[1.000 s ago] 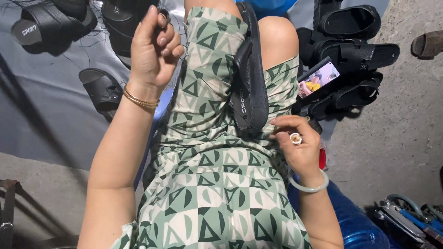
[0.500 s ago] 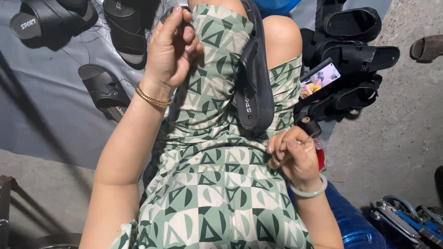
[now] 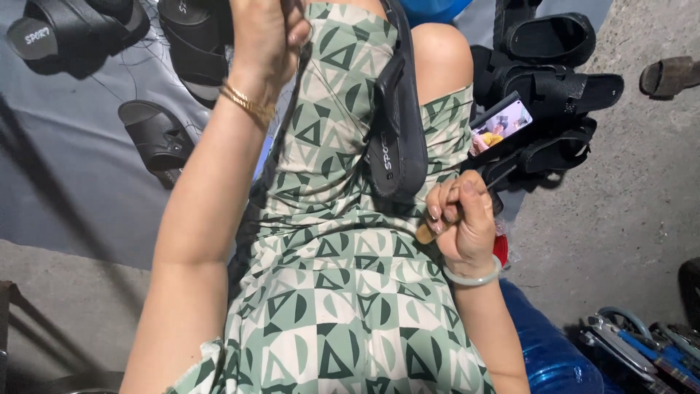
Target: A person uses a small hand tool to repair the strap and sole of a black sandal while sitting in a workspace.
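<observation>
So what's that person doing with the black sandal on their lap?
A person in a green patterned dress sits with a black sandal lying along their lap. The left hand is raised high, and a thin thread seems to run from it toward the sandal. The right hand is closed around a small tool by the sandal's lower end. More black sandals lie on the grey sheet.

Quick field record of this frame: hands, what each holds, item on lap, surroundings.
left hand: raised, closed; thin thread runs from it toward the lap
right hand: fisted on a small tool with a tan handle
lap item: black sandal on green patterned dress
left side: black sandals on grey sheet
right side: phone with lit screen, propped on sandal pile
bottom right: pliers
</observation>
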